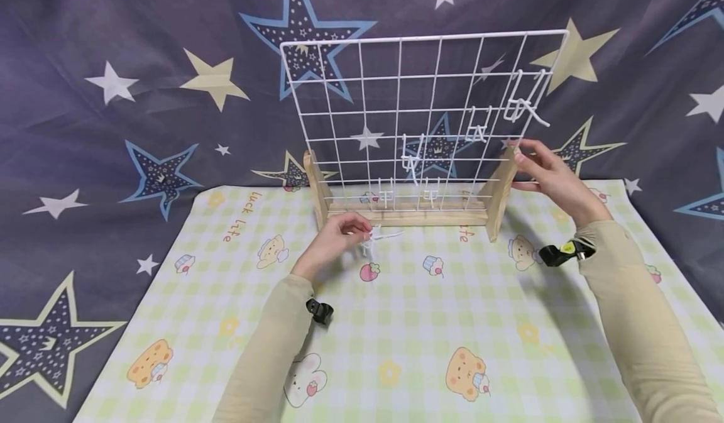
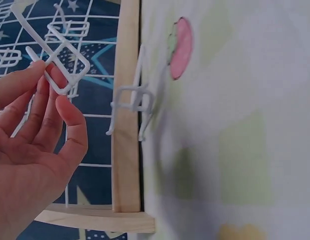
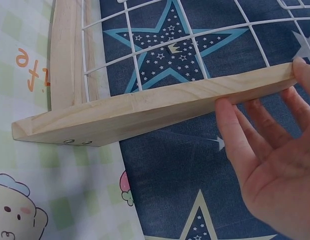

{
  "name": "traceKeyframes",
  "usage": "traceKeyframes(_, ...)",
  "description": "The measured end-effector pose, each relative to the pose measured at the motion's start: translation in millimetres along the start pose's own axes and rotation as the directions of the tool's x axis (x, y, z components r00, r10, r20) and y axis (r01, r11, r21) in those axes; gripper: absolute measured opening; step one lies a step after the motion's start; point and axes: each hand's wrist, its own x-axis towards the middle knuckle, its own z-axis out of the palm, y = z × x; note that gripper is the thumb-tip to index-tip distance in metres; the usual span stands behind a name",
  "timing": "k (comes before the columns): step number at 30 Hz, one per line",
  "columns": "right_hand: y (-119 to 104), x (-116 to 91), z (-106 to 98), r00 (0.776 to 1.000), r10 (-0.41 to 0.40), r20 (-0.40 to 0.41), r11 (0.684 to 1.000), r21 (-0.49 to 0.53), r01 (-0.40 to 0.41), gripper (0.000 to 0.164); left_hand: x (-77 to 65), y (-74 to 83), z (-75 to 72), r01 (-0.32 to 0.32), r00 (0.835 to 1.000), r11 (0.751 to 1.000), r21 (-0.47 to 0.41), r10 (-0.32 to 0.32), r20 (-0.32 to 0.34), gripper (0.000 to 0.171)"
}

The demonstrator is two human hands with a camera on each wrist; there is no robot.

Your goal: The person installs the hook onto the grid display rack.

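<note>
A white wire grid rack stands upright in a wooden base. My left hand is in front of its lower bar, pinching a white wire hook between thumb and fingers. Beside that wooden bar, the left wrist view shows a second white hook, apart from the hand. My right hand holds the upper end of the right wooden side panel, its fingertips on the edge and outer face. Several white hooks hang on the grid, one high on the right and one near the middle.
Under the rack lies a pale green checked tablecloth with printed cartoon figures. A dark cloth with stars hangs behind the rack. The left wooden side panel supports the grid's other end.
</note>
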Motion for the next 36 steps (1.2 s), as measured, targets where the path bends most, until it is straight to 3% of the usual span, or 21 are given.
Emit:
traceKeyframes(7,-1.2,0.2,0.8,1.000,0.014,-0.003,1.000,-0.008,-0.014,0.050,5.9,10.2,-12.1,-0.023,0.999,0.999,-0.046,0.021,-0.036,0.019)
traceKeyframes(13,-1.6,-0.2,0.5,1.000,0.012,0.005,1.000,0.013,-0.013,0.044,8.9,15.7,-20.8,-0.037,0.997,0.997,-0.068,0.032,-0.072,0.017)
traceKeyframes(29,-1.2,0.7,0.8,1.000,0.010,0.005,0.999,0.031,-0.010,0.044,13.1,25.9,-27.4,0.025,0.995,0.997,-0.079,-0.032,-0.091,0.020)
traceKeyframes(36,-1.1,1.2,0.1,1.000,0.010,0.000,1.000,0.029,-0.010,0.049,20.3,33.6,-32.0,-0.026,0.990,0.997,-0.067,0.016,-0.144,0.018)
